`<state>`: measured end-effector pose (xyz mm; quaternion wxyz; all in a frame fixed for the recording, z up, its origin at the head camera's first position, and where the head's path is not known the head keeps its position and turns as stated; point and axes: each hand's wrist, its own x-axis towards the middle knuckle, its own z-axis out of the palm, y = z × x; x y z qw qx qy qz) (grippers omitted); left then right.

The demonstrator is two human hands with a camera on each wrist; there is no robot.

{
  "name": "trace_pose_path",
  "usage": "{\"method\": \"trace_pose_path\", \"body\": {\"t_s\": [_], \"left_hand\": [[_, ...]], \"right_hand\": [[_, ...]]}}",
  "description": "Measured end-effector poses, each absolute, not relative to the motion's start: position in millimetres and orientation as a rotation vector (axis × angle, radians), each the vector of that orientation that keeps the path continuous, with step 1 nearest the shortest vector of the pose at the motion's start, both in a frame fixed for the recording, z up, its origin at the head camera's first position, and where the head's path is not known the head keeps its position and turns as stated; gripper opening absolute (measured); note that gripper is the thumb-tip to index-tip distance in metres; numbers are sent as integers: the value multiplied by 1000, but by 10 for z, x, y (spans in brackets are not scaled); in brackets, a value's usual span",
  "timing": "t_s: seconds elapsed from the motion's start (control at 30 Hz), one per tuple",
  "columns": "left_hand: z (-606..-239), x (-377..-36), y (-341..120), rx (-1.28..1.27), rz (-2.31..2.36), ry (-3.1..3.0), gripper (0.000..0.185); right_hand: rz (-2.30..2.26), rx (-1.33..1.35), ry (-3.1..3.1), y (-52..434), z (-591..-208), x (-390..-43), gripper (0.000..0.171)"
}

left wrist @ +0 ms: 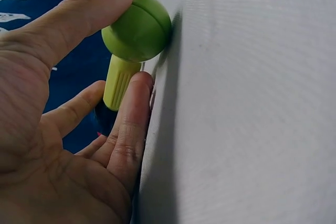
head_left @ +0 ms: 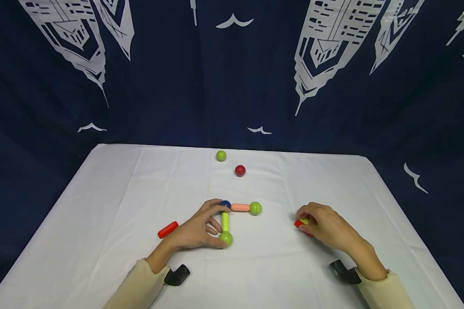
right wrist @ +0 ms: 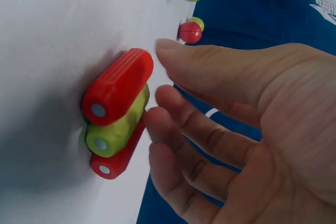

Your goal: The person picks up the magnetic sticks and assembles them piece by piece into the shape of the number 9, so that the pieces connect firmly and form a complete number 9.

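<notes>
Ball-and-rod piece (head_left: 225, 223) pinched in left hand (head_left: 195, 229), three rods (right wrist: 119, 131) just beside relaxed right hand (head_left: 329, 226)

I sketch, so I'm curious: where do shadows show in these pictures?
Left wrist: a dark band on the white cloth beside the green ball; right wrist: a broad, soft shadow beside the three rods; head: faint shading under the left hand and right hand.
</notes>
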<state>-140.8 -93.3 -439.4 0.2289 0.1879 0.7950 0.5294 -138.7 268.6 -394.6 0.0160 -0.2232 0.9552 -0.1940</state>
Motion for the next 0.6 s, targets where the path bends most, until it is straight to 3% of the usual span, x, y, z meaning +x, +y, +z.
{"method": "trace_pose_path", "body": {"t_s": [0.6], "left_hand": [[-4398, -1420, -953, 502, 1531, 2141, 74]], "right_hand": [[-392, -669, 3015, 2559, -4002, -1354, 33]]}}
